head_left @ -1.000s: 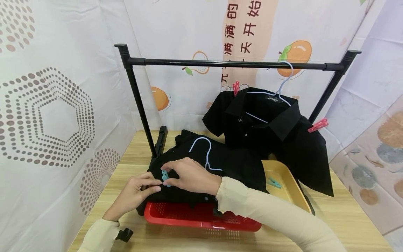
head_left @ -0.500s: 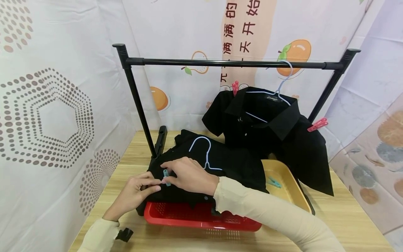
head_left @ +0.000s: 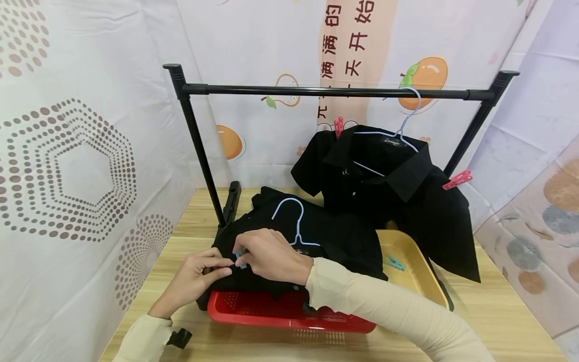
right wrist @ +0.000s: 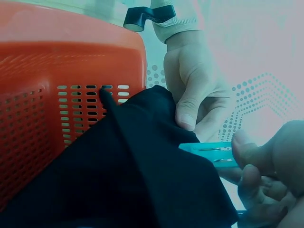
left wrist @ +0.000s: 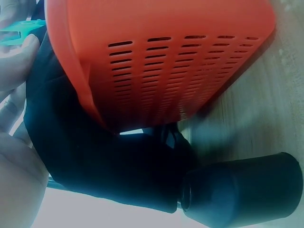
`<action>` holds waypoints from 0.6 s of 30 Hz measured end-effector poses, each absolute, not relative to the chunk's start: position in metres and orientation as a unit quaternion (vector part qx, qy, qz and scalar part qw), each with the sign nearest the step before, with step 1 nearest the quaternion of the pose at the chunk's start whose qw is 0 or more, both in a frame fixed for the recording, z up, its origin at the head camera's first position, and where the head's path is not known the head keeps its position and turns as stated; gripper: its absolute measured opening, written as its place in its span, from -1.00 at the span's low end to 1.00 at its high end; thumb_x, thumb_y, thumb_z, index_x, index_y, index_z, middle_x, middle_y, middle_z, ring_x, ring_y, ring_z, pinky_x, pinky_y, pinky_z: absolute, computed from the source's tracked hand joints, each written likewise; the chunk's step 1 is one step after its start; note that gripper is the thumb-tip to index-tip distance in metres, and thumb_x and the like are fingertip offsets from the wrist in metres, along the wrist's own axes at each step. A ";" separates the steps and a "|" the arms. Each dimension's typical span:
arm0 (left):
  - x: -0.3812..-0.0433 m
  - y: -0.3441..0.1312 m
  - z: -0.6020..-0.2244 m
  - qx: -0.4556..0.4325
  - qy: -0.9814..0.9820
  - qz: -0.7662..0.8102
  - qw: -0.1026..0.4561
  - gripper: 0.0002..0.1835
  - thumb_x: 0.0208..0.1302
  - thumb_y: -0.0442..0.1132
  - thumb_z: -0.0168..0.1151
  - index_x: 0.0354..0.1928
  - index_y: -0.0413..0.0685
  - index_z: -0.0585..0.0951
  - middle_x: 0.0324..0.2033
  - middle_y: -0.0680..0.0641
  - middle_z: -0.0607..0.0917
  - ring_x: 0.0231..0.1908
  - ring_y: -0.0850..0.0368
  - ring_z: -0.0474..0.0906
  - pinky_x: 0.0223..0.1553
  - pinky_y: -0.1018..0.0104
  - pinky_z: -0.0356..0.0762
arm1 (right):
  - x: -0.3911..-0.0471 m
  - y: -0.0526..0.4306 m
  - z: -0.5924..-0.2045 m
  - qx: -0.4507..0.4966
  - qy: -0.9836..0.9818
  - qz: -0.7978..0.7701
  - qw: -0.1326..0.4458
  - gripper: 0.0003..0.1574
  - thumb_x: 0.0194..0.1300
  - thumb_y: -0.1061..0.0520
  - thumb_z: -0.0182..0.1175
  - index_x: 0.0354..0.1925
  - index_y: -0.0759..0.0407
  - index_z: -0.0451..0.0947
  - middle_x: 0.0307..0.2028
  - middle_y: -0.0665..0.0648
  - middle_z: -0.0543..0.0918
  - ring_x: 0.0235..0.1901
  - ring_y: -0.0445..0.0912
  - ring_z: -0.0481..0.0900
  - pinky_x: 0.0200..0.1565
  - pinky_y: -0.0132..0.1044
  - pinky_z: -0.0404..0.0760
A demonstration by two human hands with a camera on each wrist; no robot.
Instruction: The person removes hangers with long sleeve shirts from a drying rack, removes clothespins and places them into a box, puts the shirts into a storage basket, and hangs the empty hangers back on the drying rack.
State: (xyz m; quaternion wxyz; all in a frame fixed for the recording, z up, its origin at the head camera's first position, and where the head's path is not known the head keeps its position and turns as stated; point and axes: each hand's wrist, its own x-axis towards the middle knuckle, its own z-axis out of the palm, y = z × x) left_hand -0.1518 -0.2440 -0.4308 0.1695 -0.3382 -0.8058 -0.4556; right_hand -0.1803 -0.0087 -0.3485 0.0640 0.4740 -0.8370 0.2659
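Observation:
A black shirt lies over the red basket, with a light-blue hanger in its collar area. My left hand pinches the shirt's left edge between thumb and fingers. Close beside it, my right hand pinches a teal clothespin by its handle end. In the right wrist view the clothespin's tip lies against the black cloth, near my left fingertips; whether it bites the cloth cannot be told. From the head, my right fingers partly cover the clothespin.
A black rack spans the table. On its right hangs another black shirt with pink clothespins at its shoulders. Below stands a yellow tray holding a teal clothespin. Patterned curtains enclose the back and sides.
My right fingers have curled further over the teal clothespin, so less of it shows in the head view. My left hand keeps its pinch on the shirt in the same spot.

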 end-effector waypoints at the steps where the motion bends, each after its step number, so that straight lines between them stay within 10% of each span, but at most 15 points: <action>1: -0.152 -0.244 -0.431 -0.338 -0.806 -0.455 0.170 -0.69 0.03 -0.67 0.44 -0.24 -0.18 0.80 -0.48 0.08 0.58 -0.57 0.28 0.33 -0.58 0.39 0.29 | -0.180 -0.009 -0.349 0.476 -0.834 0.269 0.070 -0.95 0.34 0.17 0.41 -0.23 0.09 0.71 -0.32 -0.11 0.72 -0.38 -0.42 0.55 -0.36 -0.63 0.46; 12: -0.153 -0.245 -0.434 -0.335 -0.806 -0.457 0.169 -0.68 0.02 -0.67 0.44 -0.22 -0.18 0.80 -0.47 0.08 0.58 -0.58 0.29 0.34 -0.58 0.41 0.30 | -0.180 -0.007 -0.351 0.494 -0.801 0.310 0.136 -0.91 0.29 0.21 0.45 -0.33 0.07 0.70 -0.35 -0.07 0.76 -0.38 -0.34 0.60 -0.29 -0.62 0.48; 18: -0.154 -0.247 -0.437 -0.332 -0.810 -0.453 0.168 -0.69 0.02 -0.67 0.45 -0.24 -0.18 0.81 -0.50 0.10 0.55 -0.59 0.31 0.32 -0.59 0.40 0.30 | -0.180 -0.006 -0.349 0.478 -0.814 0.317 0.093 -0.80 0.33 0.18 0.42 -0.08 0.13 0.72 -0.23 -0.03 0.77 -0.29 -0.36 0.61 -0.22 -0.62 0.49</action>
